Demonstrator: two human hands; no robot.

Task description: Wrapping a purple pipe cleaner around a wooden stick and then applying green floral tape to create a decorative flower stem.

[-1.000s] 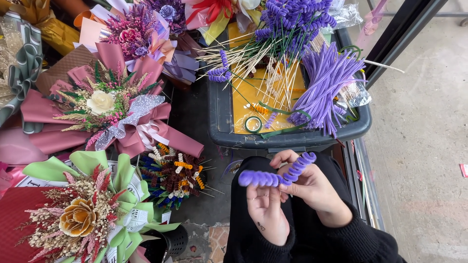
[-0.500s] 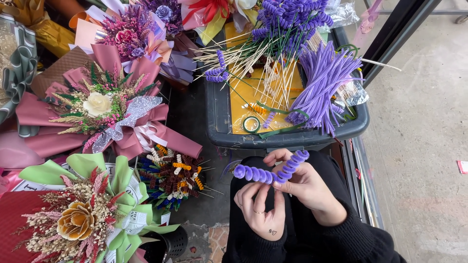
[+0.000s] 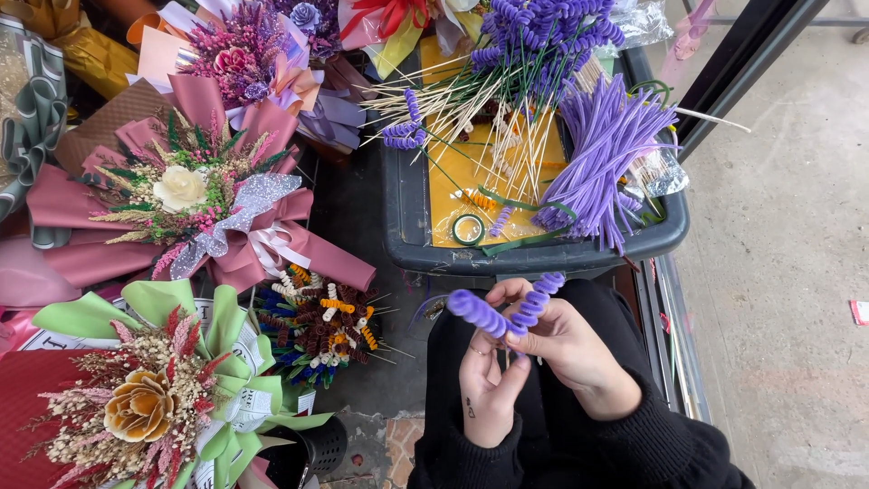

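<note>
Passage ahead blocked by dark plastic tub [image 3: 412, 226], near rim just beyond both hands and crowded wall to wall with purple stem bundle [image 3: 602, 154], bare sticks [image 3: 471, 113] and tape roll [image 3: 468, 229]. Left side obstructed by pink-wrapped bouquet [image 3: 195, 195], green-wrapped bouquet [image 3: 145, 398] and small pot of coiled stems [image 3: 317, 321], standing close together. Free room only on bare concrete floor [image 3: 778, 272] to the right, beyond tub's right edge.

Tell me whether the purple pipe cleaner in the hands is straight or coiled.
Coiled. The purple pipe cleaner shows a row of tight spiral loops, held between the left hand and right hand.
</note>
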